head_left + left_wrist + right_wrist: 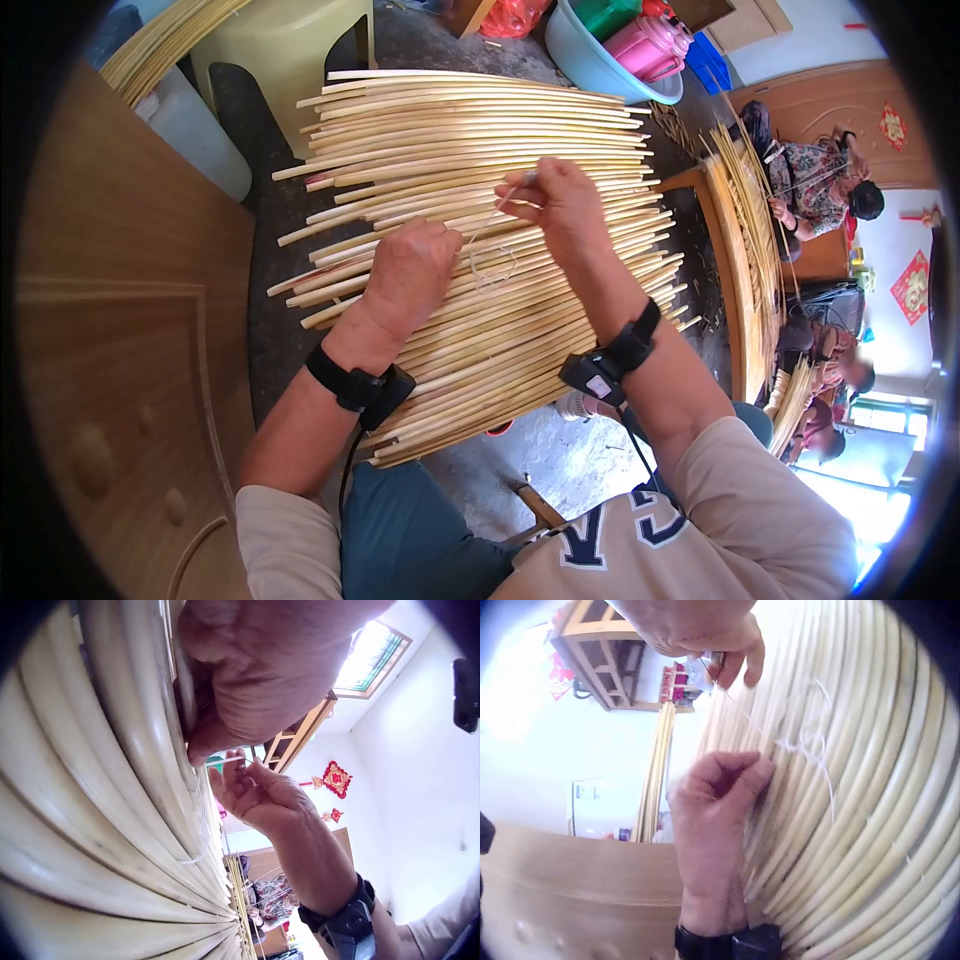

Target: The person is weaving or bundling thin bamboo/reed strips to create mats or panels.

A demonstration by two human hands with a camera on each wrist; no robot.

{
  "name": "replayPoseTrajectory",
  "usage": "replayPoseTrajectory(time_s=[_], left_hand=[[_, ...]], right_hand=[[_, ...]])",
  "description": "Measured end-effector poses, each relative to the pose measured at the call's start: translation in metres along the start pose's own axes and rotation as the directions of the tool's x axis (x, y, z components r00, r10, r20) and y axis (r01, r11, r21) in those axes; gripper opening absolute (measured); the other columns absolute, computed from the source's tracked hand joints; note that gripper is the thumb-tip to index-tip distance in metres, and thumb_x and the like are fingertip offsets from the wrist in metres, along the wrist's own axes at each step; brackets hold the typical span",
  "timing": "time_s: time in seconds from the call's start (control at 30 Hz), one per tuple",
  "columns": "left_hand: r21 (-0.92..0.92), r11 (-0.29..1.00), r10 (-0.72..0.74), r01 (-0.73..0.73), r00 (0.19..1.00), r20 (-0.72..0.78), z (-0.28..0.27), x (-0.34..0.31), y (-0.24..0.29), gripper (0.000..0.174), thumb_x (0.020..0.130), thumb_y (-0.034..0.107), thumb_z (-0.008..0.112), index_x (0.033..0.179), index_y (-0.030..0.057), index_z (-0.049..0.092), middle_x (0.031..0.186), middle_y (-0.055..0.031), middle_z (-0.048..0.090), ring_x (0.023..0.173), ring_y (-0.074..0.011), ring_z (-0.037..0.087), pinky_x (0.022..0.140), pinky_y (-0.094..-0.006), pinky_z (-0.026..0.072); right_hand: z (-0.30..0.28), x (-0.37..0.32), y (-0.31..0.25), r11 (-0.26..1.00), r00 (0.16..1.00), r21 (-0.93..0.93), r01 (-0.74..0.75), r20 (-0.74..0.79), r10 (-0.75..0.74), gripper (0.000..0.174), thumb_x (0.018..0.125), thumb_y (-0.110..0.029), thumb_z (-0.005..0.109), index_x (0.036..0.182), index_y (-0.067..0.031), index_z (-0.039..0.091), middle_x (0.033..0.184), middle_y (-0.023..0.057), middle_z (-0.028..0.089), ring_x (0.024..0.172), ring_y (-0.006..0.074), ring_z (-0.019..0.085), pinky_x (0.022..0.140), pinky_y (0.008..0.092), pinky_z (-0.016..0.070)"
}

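Note:
A wide row of pale peeled stalks (490, 345) lies side by side in front of me, their ends uneven. My left hand (410, 275) is curled low over the middle of the row, thumb and finger pinching at a stalk (769, 780). Raised above the stalks, my right hand (570, 215) pinches a thin dark needle (705, 669) with white thread (739, 709) trailing from it. A metal band (718, 657) sits on one of its fingers. The thread slants down toward the left hand, and a loose loop of it (493, 265) rests on the stalks.
A wooden panel (130, 330) stands close at the left, beside a pale yellow stool (285, 60). Beyond the stalks, a light blue basin (612, 82) holds a pink thermos (648, 48). Long stalks lean on a wooden frame (735, 290) at right; people sit farther off.

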State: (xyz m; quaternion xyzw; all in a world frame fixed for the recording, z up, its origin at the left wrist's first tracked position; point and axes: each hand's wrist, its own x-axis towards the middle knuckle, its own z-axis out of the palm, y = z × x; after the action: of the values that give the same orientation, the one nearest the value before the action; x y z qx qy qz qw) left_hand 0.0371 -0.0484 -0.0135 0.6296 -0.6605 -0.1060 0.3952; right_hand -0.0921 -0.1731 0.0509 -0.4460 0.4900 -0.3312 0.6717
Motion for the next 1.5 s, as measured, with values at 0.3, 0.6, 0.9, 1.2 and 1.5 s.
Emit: replayPoseTrajectory(time_s=[0.3, 0.6, 0.9, 1.2, 1.5], left_hand=[[0.049, 0.998, 0.028, -0.029, 1.0, 0.008, -0.003, -0.001, 0.0, 0.004, 0.071, 0.004, 0.061, 0.069, 0.0068, 0.06, 0.065, -0.0072, 0.054, 0.068, -0.0264, 0.055, 0.059, -0.0367, 0.0466], [0.158, 0.985, 0.069, -0.069, 0.998, 0.006, -0.003, -0.002, 0.003, 0.005, 0.064, 0.003, 0.059, 0.062, 0.0073, 0.059, 0.067, -0.005, 0.053, 0.073, -0.0236, 0.055, 0.062, -0.0346, 0.0481], [0.143, 0.99, 0.013, -0.013, 1.0, -0.001, -0.009, 0.005, -0.007, 0.007, 0.069, 0.002, 0.064, 0.072, 0.0071, 0.061, 0.069, -0.007, 0.053, 0.072, -0.0269, 0.054, 0.062, -0.0364, 0.0474], [0.245, 0.964, 0.102, -0.102, 0.995, 0.016, -0.002, 0.004, -0.003, 0.009, 0.067, 0.002, 0.06, 0.067, 0.0065, 0.053, 0.071, -0.0079, 0.05, 0.073, -0.0266, 0.052, 0.063, -0.0365, 0.0463], [0.253, 0.963, 0.101, -0.092, 0.995, -0.021, 0.002, 0.001, -0.005, 0.009, 0.065, 0.001, 0.061, 0.066, 0.007, 0.053, 0.071, -0.0071, 0.05, 0.074, -0.0256, 0.052, 0.064, -0.036, 0.0463]], right_hand=[[-0.085, -0.005, -0.135, 0.796, 0.897, 0.472, 0.38, 0.024, -0.442, 0.013, 0.096, -0.014, 0.043, 0.087, -0.0049, 0.046, 0.082, 0.0109, 0.051, 0.066, 0.015, 0.042, 0.057, 0.0266, 0.0377], [-0.096, -0.039, -0.15, 0.766, 0.775, 0.135, 0.629, -0.028, -0.631, 0.011, 0.095, -0.015, 0.048, 0.093, -0.0042, 0.047, 0.086, 0.0119, 0.057, 0.068, 0.0163, 0.049, 0.06, 0.0287, 0.0413], [-0.056, -0.065, -0.113, 0.73, 0.732, 0.055, 0.682, -0.043, -0.68, 0.01, 0.093, -0.016, 0.052, 0.096, -0.0073, 0.048, 0.079, 0.0099, 0.062, 0.061, 0.0141, 0.058, 0.056, 0.0271, 0.0509], [-0.066, -0.072, -0.142, 0.586, 0.586, -0.033, 0.809, -0.027, -0.81, 0.01, 0.094, -0.015, 0.049, 0.097, -0.0055, 0.047, 0.09, 0.0157, 0.063, 0.074, 0.0217, 0.064, 0.071, 0.0363, 0.0553], [-0.064, -0.088, -0.167, 0.568, 0.561, 0.193, 0.8, 0.097, -0.822, 0.01, 0.095, -0.015, 0.046, 0.093, -0.006, 0.048, 0.078, 0.0093, 0.059, 0.061, 0.019, 0.057, 0.065, 0.0323, 0.0536]])
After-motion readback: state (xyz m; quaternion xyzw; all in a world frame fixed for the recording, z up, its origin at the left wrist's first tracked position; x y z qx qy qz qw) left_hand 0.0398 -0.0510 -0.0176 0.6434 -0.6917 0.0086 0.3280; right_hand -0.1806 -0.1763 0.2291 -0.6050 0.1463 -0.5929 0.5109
